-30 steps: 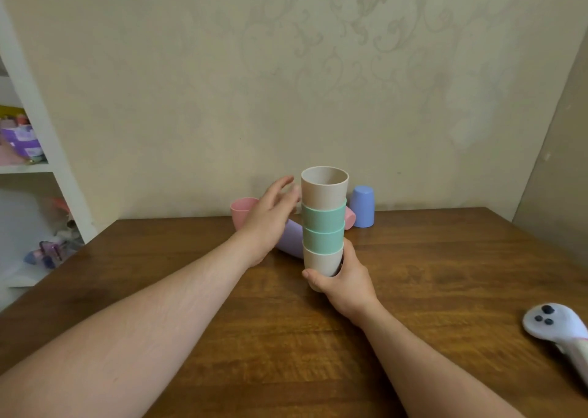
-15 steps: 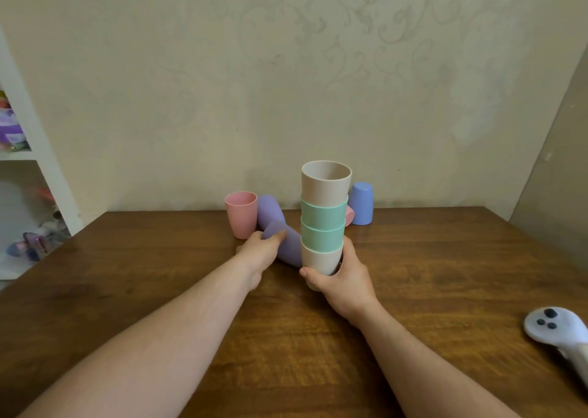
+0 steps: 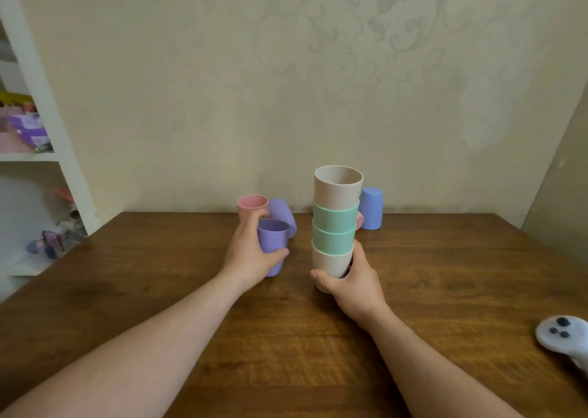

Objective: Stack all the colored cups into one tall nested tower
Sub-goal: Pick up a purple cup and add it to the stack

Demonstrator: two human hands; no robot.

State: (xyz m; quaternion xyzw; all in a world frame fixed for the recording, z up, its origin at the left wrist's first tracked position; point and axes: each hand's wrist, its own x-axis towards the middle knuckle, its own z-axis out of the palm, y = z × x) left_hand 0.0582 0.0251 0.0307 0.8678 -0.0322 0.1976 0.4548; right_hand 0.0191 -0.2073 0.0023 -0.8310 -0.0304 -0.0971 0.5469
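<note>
On the wooden table [image 3: 445, 290], the right hand [image 3: 353, 277] grips the bottom beige cup of a four-cup stack [image 3: 335, 223]. The left hand [image 3: 251, 255] is wrapped around an upright purple cup [image 3: 273, 239]. Behind it lie another purple cup [image 3: 281, 212], a pink cup [image 3: 249, 206], and farther right an upturned blue cup [image 3: 371, 208].

The table [image 3: 445, 290] is seen to be of dark wood, its grain marked and its finish faintly glossy; the stacked cups [image 3: 335, 220] and the purple cup [image 3: 273, 242] are seen to be of matt, smooth plastic. The white controller [image 3: 563, 338] is shown as smooth plastic; the wall [image 3: 222, 83] is covered in matt, embossed paper.
</note>
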